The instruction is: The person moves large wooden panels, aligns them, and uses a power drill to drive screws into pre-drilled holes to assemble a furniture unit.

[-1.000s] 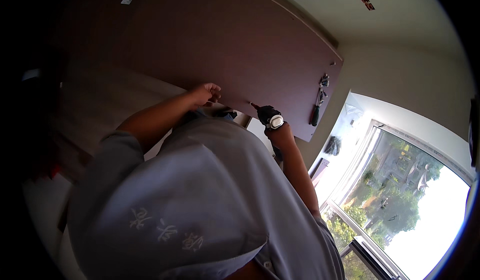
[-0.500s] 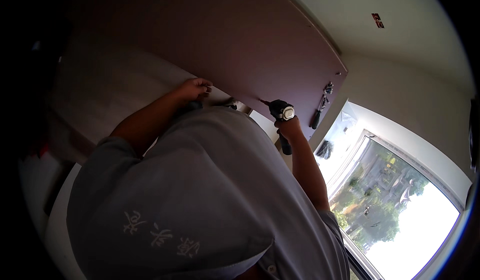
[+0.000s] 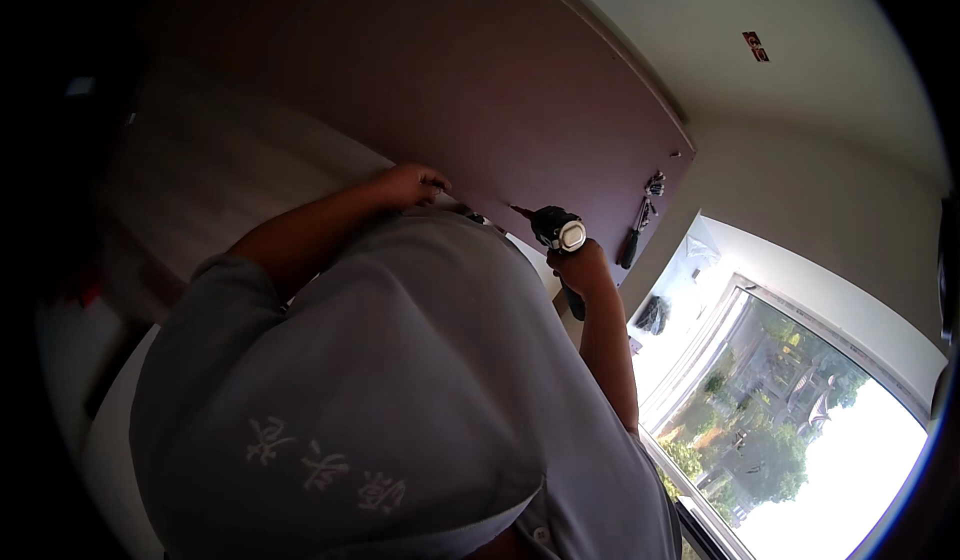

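My right hand [image 3: 590, 266] is wrapped round the grip of a black cordless drill [image 3: 552, 226] with a pale rear cap. Its dark, narrow bit points left and touches, or nearly touches, a large brown-red panel [image 3: 440, 80] close to the panel's near edge. Left of the drill, my left hand [image 3: 412, 186] is by the same edge, its fingers curled and pinched together. Whatever those fingers hold, if anything, is too small and dark to make out. Part of the panel's near edge is hidden behind my grey shirt [image 3: 400, 360].
A dark-handled screwdriver [image 3: 629, 248] lies on the panel's right end, with small metal fittings [image 3: 654, 184] beside it. Beyond is a pale wall [image 3: 800, 160] with a wall box opening [image 3: 755, 47]. A bright window [image 3: 770, 400] stands at right, a dark bundle [image 3: 655, 315] on its sill.
My left hand has moved right along the panel's near edge, toward the drill. The drill and my right hand have shifted slightly left in the picture.
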Demonstrator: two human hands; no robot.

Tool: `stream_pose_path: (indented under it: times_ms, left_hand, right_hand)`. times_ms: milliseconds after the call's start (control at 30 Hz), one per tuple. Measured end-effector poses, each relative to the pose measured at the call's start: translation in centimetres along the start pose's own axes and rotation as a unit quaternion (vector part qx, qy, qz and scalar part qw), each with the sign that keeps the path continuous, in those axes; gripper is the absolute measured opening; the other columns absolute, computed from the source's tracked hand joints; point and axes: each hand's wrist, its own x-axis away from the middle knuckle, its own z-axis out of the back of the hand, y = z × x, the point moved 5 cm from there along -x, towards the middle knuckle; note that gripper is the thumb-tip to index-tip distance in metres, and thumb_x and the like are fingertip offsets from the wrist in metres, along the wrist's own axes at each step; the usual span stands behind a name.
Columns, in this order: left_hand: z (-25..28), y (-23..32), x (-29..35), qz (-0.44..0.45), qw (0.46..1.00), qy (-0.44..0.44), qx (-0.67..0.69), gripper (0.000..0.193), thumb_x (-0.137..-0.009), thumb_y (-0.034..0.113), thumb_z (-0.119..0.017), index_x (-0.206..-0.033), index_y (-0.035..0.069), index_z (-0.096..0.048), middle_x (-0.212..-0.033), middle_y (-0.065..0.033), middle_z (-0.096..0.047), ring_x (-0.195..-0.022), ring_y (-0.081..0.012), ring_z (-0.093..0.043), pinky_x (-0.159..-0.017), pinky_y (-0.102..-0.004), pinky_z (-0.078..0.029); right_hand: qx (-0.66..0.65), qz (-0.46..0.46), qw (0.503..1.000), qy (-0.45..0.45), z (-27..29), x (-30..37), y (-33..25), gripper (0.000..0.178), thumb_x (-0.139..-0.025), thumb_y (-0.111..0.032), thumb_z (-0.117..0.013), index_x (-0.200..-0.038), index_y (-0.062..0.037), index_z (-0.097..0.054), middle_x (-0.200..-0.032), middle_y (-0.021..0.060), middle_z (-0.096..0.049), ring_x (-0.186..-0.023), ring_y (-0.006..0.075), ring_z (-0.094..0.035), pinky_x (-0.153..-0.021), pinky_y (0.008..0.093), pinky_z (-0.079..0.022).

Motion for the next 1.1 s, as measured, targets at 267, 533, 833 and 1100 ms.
stream_pose_path:
  times_ms: [267,533,833,1100]
  left_hand:
    - [-7.8,5.7,-4.3,-0.071,0.997,0.001,-0.019,0.031,-0.100,0.013,-0.065,-0.129,0.003,-0.067,-0.115,-0.0069,-0.072,-0.101,-0.0147,-0.069,-0.087,-0.0329,-0.056]
    - [-13.7,13.8,-6.1,-0.061,0.979,0.013,-0.193,0.033,-0.094,0.009,-0.070,-0.127,0.003,-0.068,-0.111,-0.0073,-0.073,-0.100,-0.0157,-0.070,-0.092,-0.0333,-0.055]
    - [-16.2,12.3,-10.4,-0.093,0.980,0.001,-0.177,0.070,-0.087,0.011,-0.078,-0.150,0.007,-0.048,-0.151,-0.0200,-0.052,-0.135,-0.0321,-0.056,-0.112,-0.0398,-0.045]
    - [-2.2,8.6,-9.6,0.014,0.894,0.236,-0.380,0.088,-0.085,0.017,-0.082,-0.159,0.012,-0.035,-0.171,-0.0196,-0.010,-0.155,-0.0401,-0.022,-0.124,-0.0462,-0.032]
  right_hand:
    - [-0.380,0.213,0.892,-0.122,5.1,2.9,2.4,0.051,-0.080,0.008,-0.072,-0.128,-0.0012,-0.062,-0.110,0.0094,-0.074,-0.094,0.0205,-0.073,-0.075,0.0346,-0.060]
    - [-0.445,0.192,0.848,-0.213,8.8,-1.1,7.9,0.051,-0.078,0.005,-0.072,-0.128,-0.0012,-0.063,-0.107,0.0105,-0.073,-0.094,0.0214,-0.072,-0.074,0.0344,-0.060]
    - [-0.408,0.147,0.881,-0.189,8.6,-6.7,9.8,0.048,-0.079,0.003,-0.072,-0.126,-0.0002,-0.063,-0.104,0.0120,-0.073,-0.085,0.0208,-0.070,-0.073,0.0349,-0.060]
    - [-0.421,0.064,0.905,-0.011,13.2,-20.2,4.0,0.039,-0.079,-0.001,-0.075,-0.116,-0.0045,-0.064,-0.098,0.0074,-0.067,-0.076,0.0215,-0.067,-0.067,0.0346,-0.058]
